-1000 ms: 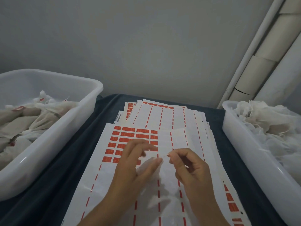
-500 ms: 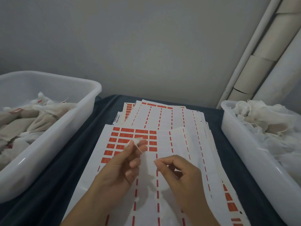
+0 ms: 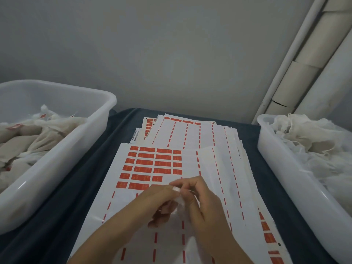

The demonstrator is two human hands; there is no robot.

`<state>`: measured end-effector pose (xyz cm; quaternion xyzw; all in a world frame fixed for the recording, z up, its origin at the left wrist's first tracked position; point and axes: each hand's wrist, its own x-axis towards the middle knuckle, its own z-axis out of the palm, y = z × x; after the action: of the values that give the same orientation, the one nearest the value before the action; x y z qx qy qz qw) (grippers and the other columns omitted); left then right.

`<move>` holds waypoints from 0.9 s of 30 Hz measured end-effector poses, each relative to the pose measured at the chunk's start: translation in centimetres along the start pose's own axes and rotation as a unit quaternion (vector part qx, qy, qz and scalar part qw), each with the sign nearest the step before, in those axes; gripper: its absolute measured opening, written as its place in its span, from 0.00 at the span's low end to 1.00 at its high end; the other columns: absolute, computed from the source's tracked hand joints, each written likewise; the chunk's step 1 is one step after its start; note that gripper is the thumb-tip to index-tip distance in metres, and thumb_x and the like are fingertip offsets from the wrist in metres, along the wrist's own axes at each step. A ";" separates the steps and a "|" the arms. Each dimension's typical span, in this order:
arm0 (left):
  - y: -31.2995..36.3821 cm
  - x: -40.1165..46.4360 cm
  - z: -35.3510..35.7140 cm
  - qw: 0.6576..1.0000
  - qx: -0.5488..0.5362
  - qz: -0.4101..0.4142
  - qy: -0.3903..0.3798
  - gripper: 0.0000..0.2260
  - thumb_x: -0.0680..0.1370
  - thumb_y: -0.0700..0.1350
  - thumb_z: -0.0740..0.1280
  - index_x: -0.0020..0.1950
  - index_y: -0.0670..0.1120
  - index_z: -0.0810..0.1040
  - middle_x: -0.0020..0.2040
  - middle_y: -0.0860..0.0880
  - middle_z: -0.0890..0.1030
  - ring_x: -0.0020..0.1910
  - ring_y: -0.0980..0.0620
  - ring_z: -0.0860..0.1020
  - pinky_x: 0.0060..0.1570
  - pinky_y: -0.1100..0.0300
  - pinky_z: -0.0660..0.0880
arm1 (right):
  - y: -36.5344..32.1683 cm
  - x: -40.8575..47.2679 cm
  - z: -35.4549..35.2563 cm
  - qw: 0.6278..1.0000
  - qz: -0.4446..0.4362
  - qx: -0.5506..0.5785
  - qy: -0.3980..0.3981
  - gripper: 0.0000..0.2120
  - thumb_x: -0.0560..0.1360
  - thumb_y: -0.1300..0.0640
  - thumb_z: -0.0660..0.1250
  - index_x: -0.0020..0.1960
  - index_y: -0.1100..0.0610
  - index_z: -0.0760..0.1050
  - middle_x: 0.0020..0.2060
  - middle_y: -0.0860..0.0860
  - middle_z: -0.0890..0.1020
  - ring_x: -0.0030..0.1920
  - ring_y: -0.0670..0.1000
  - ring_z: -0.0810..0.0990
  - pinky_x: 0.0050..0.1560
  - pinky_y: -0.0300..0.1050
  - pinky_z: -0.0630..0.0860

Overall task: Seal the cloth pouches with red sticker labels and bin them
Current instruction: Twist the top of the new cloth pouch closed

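Now left hand (image 3: pixel 158 202) and right hand (image 3: pixel 198 199) rejoined, pinching white pouch (image 3: pixel 178 203); previously apart.

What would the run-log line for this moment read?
stage: sealing | left hand and right hand: both pinch small white pouch | over sticker sheet | left bin: labelled pouches

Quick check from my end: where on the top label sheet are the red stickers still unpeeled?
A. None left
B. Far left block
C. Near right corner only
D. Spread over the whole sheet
B: the remaining red stickers sit in a block at the far left of the top label sheet, and the rest of that sheet shows only bare backing with red dashes.
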<state>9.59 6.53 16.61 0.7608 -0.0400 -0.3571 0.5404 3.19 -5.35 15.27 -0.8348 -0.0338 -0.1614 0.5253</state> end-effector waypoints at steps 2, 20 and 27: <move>0.0 -0.3 -0.3 0.995 0.040 0.090 0.010 0.16 0.79 0.47 0.61 0.32 0.44 0.71 0.17 0.55 0.70 0.16 0.60 0.68 0.18 0.72 0.64 | 0.1 0.2 -0.1 0.999 0.012 -0.002 0.031 0.07 0.72 0.45 0.56 0.46 0.46 0.69 0.45 0.35 0.78 0.50 0.32 0.75 0.47 0.22 0.70; -1.1 -1.6 0.5 0.902 0.141 0.390 0.122 0.09 0.70 0.58 0.57 0.38 0.55 0.70 0.37 0.69 0.75 0.39 0.66 0.74 0.38 0.75 0.70 | 0.3 1.7 -1.8 0.956 0.189 0.225 -0.014 0.21 0.61 0.45 0.66 0.54 0.46 0.72 0.44 0.39 0.81 0.45 0.44 0.82 0.40 0.32 0.77; -1.2 -1.3 0.5 0.903 0.138 0.381 0.144 0.08 0.70 0.57 0.58 0.36 0.55 0.71 0.36 0.71 0.75 0.40 0.67 0.74 0.38 0.76 0.70 | 0.6 1.4 -2.1 0.977 0.165 0.134 -0.019 0.08 0.68 0.46 0.62 0.43 0.44 0.77 0.37 0.35 0.82 0.43 0.38 0.80 0.39 0.24 0.73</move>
<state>7.87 7.22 16.13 0.7974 -0.2979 -0.0013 0.5247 4.14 -7.62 16.01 -0.7535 0.0730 -0.0511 0.6514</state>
